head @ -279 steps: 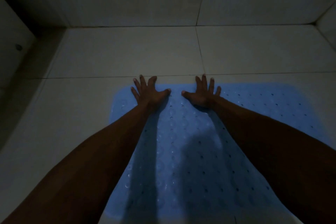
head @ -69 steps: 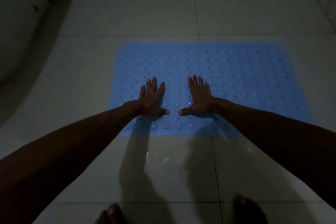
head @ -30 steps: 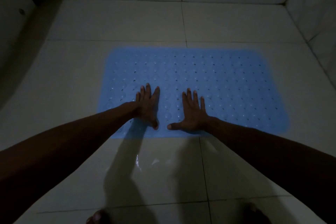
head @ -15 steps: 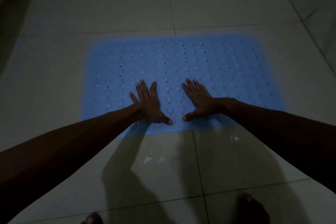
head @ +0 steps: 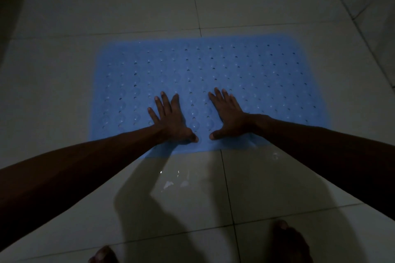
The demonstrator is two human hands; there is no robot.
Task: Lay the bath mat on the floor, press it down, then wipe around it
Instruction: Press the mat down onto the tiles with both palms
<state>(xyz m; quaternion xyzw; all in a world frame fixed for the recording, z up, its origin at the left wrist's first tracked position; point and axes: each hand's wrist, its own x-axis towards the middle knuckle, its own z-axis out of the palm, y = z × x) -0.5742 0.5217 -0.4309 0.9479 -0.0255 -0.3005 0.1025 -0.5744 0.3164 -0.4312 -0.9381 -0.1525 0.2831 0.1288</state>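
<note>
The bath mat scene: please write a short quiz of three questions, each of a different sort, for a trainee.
1. True or false: both hands lie flat on the bath mat.
2. Which part of the mat do the left hand and the right hand press? A. far edge B. near edge C. right corner
3. Fill in: near the mat's front edge, the floor tiles show shiny ____ spots.

Key
1. True; fingers straight, palms down.
2. B, thumbs almost meeting.
3. Wet; they look like small water patches.
</note>
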